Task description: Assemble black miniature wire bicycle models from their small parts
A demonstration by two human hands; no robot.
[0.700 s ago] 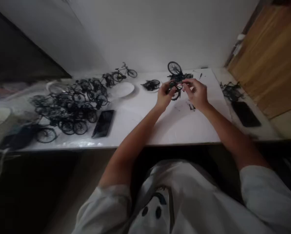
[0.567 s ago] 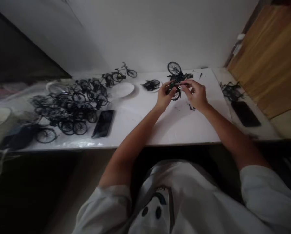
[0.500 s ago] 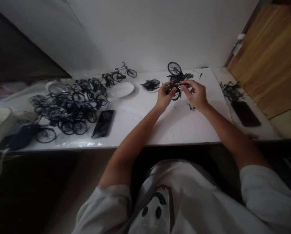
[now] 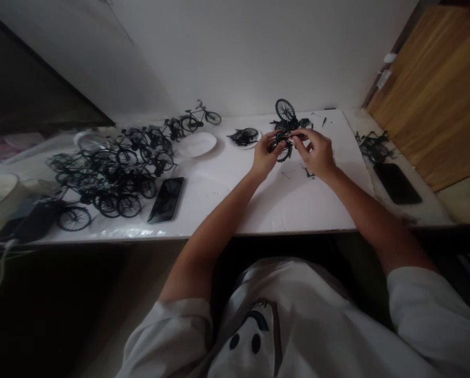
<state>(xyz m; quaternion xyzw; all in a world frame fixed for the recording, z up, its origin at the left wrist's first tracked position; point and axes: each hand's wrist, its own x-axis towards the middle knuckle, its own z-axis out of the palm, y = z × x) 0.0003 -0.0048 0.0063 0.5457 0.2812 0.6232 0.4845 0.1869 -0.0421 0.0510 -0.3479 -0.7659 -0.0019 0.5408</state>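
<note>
Between my hands is a small black model bicycle (image 4: 284,153), its lower spoked wheel showing under my fingers. My left hand (image 4: 265,152) is closed around its left side, thumb and fingers pinching it. From the right, my right hand (image 4: 315,148) pinches at the same model with thumb and fingertips; the exact part is hidden. Just behind my fingers are more black bicycle parts (image 4: 288,125), with one spoked wheel (image 4: 285,109) standing up. Small dark parts (image 4: 307,172) lie on the white table (image 4: 290,210) below my right hand.
A heap of black model bicycles (image 4: 108,173) fills the left side, with one bicycle (image 4: 200,116) upright behind. Nearby are a white plate (image 4: 197,145), a dish holding dark wheels (image 4: 244,137) and a phone (image 4: 166,199). At right lie another phone (image 4: 397,184) and dark parts (image 4: 374,147).
The standing wheel behind my hands has shifted slightly to the right. My hands stay in nearly the same place, still on the model bicycle.
</note>
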